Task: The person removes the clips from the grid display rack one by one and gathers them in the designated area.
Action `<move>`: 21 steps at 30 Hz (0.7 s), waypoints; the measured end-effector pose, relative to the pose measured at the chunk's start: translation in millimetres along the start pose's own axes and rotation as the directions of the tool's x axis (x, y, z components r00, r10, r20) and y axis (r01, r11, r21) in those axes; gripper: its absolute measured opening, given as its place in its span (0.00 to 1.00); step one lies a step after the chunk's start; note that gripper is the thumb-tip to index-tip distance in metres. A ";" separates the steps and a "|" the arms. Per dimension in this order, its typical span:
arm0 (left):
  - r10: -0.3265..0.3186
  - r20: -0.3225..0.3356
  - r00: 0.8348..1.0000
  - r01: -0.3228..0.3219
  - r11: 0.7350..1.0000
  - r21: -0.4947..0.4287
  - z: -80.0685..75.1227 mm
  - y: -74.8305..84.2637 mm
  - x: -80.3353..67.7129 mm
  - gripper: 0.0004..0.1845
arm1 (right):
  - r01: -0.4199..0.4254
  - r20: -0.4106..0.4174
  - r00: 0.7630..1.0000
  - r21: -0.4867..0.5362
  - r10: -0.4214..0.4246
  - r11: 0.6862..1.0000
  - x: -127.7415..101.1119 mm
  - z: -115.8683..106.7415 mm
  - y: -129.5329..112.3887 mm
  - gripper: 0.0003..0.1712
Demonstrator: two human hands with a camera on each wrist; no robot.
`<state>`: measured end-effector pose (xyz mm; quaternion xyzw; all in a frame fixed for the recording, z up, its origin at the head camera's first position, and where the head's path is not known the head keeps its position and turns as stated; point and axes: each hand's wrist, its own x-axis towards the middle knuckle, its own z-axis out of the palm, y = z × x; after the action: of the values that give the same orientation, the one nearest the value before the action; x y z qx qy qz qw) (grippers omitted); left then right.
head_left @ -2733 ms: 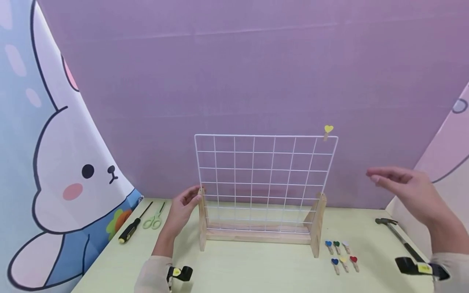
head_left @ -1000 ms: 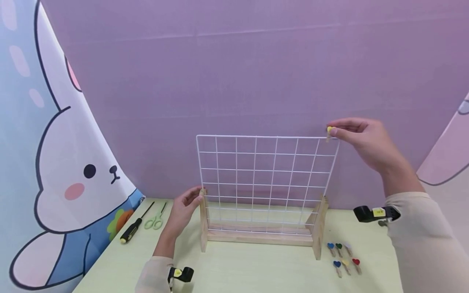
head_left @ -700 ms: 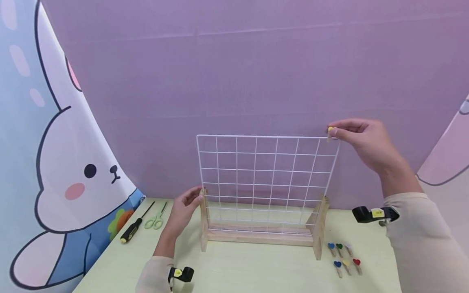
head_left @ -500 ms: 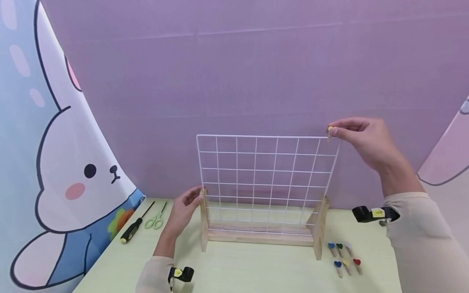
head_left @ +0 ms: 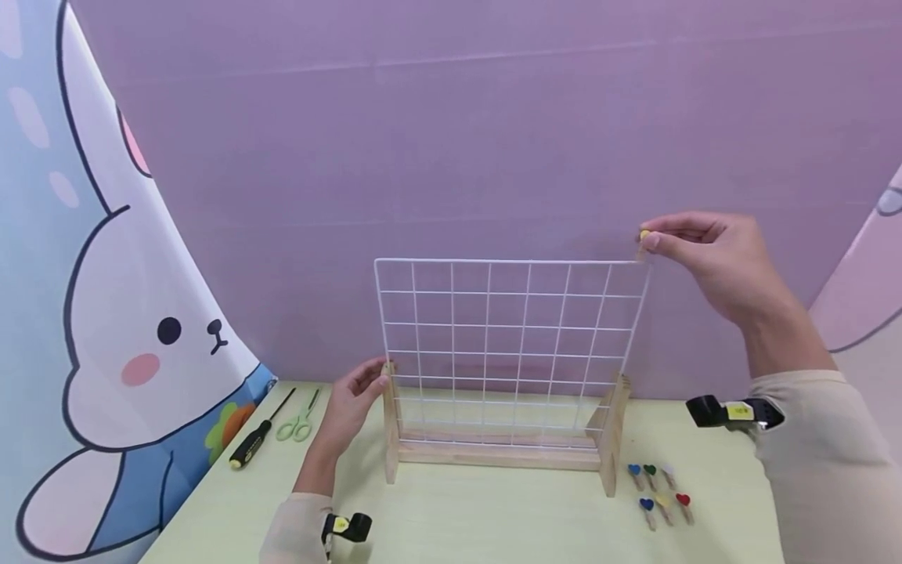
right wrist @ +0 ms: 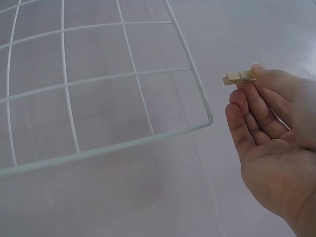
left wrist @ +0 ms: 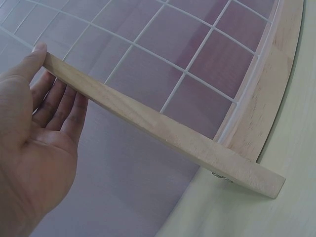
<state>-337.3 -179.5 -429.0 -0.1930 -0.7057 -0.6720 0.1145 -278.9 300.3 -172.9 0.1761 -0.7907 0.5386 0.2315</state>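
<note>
My right hand [head_left: 729,262] pinches a small wooden clothespin [right wrist: 239,77] by its yellow heart end, between thumb and fingers. In the right wrist view the clothespin is apart from the corner of the white wire grid [right wrist: 106,80]; from the head it shows just above the grid's top right corner. The grid stands upright in a wooden stand [head_left: 496,454]. On the other side, my left hand [head_left: 352,403] holds the top of the stand's left post [left wrist: 143,116], thumb at its tip and fingers behind it.
Several heart-topped clothespins [head_left: 647,505] lie in two rows right of the stand. A screwdriver [head_left: 251,444] and green scissors [head_left: 296,425] lie on the table [head_left: 458,521] at the left. A purple cloth [head_left: 493,157] hangs behind.
My right hand has reached in from the right and taken hold of the yellow-heart clothespin, which was clipped on the grid's top bar. It has lifted it up and right. My left hand stays put.
</note>
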 end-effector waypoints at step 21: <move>0.013 -0.003 1.000 -0.013 1.000 0.003 1.2 0.5 0.7 0.24 | -0.059 -0.044 0.998 -0.261 0.049 0.963 -48.1 -42.8 36.9 0.19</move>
<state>-337.6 -178.2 -428.4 -0.1963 -0.7053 -0.6705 0.1200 -250.9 354.8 -214.7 0.1122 -0.8551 0.4386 0.2527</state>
